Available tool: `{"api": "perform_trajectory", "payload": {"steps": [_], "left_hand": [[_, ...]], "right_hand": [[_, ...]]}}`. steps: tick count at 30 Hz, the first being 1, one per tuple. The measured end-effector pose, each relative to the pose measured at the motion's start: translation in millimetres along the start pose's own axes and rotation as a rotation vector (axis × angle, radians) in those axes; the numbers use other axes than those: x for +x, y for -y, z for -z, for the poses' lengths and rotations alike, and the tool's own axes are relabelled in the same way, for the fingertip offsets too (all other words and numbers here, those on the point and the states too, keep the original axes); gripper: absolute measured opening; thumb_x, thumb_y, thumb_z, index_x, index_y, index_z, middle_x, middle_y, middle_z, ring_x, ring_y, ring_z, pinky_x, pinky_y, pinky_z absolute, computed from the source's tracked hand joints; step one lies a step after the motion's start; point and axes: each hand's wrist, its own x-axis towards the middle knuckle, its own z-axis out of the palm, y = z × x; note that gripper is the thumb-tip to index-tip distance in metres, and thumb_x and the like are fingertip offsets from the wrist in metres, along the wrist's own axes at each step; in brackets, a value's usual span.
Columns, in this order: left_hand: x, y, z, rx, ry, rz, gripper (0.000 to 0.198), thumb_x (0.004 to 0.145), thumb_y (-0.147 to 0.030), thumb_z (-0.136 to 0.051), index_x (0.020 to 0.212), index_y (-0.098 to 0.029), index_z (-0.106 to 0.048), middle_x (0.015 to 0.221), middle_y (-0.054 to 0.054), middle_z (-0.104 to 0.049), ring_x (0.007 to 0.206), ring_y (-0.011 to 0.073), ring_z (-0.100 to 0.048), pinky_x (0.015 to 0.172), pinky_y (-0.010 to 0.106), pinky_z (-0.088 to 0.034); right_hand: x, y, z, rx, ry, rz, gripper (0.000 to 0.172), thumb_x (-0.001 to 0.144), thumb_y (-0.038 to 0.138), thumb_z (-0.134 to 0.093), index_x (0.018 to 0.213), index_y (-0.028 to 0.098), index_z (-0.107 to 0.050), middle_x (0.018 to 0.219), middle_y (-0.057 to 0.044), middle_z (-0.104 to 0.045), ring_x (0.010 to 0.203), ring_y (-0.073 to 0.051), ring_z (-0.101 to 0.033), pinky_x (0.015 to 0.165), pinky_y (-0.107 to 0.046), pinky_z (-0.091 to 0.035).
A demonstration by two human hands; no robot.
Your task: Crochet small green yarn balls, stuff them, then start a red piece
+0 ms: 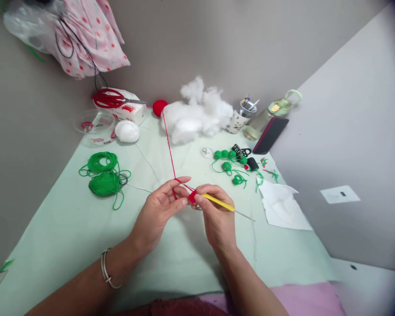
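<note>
A small red crocheted piece (192,196) sits between my two hands over the middle of the table. My left hand (158,210) pinches its left side, and red yarn (169,151) passes over the raised index finger. That yarn runs back to a red ball (159,107) by the wall. In my right hand (219,219) is a yellow-handled crochet hook (219,202), its handle slanting down to the right; the fingertips touch the red piece. The hook's tip at the red piece is too small to make out.
White stuffing (197,114) is heaped at the back. Green yarn (103,182) lies left; small green crocheted balls (227,166) and white paper (281,204) lie right. Red scissors (110,98) rest on a tissue pack (131,113). A phone (270,135) leans near a bottle (263,118).
</note>
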Motion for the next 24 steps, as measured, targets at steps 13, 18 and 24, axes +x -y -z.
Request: {"api": "perform_trajectory", "payload": {"steps": [13,18,24], "left_hand": [[-4.4,4.9,-5.7,-0.051,-0.019,0.009,0.035,0.087,-0.024,-0.078,0.122,-0.022,-0.072,0.090,-0.001,-0.072,0.092,0.0135,-0.065,0.091,0.027,-0.049],[-3.9,5.1,-4.4,-0.060,-0.032,0.024,0.032,0.087,-0.022,-0.077,0.119,-0.022,-0.073,0.086,-0.002,-0.072,0.088,0.0125,-0.065,0.090,0.026,-0.048],[-2.7,0.4,-2.9,-0.007,-0.040,0.024,0.033,0.087,-0.021,-0.075,0.120,-0.022,-0.072,0.083,-0.003,-0.067,0.084,0.0132,-0.063,0.086,0.027,-0.048]], "right_hand": [[-8.8,4.1,-6.7,-0.369,-0.060,0.470,0.022,0.088,0.005,-0.071,0.093,0.026,-0.075,0.086,0.000,-0.072,0.082,-0.015,-0.065,0.072,-0.029,-0.054],[-8.7,2.3,-6.8,-0.344,-0.054,0.443,0.019,0.087,0.007,-0.072,0.092,0.026,-0.076,0.085,-0.001,-0.072,0.079,-0.015,-0.066,0.069,-0.029,-0.054],[-1.5,3.8,-3.2,-0.142,0.008,0.157,0.005,0.084,0.019,-0.078,0.086,0.024,-0.077,0.073,0.002,-0.068,0.062,-0.011,-0.062,0.059,-0.024,-0.052]]}}
